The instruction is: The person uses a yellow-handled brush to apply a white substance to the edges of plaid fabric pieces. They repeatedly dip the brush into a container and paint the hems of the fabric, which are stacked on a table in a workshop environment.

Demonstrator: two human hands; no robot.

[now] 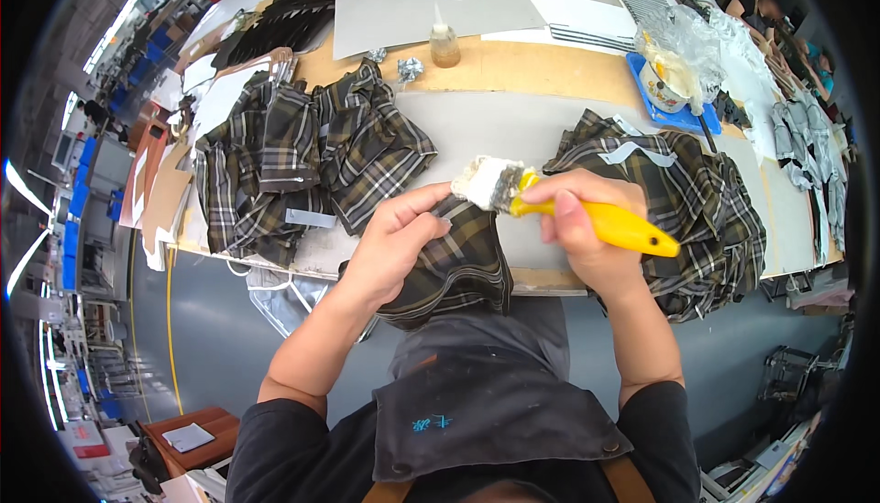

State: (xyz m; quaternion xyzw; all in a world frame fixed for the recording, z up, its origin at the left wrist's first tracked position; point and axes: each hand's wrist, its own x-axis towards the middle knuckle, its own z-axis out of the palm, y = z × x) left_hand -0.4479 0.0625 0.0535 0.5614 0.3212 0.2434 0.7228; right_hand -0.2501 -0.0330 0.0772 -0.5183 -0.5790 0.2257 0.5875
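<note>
In my right hand point(587, 223) is a paintbrush point(623, 226) with a yellow handle, its bristles pointing left and caked with white paste. My left hand point(390, 251) is closed, thumb against fingers, at the upper left edge of a plaid fabric piece point(456, 269) in dark brown, black and white. This piece hangs over the near table edge, in front of my apron. The bristle tip is just above its top edge, close to my left fingertips; whether they touch the cloth I cannot tell.
Plaid garment pieces lie heaped on the left point(266, 150) and the right point(706, 219). Beyond stand a glue bottle point(445, 47), crumpled foil point(410, 69) and a blue tray point(683, 120) holding a bowl of paste point(662, 86). Dark strips point(280, 22) lie at the far left of the table point(513, 118).
</note>
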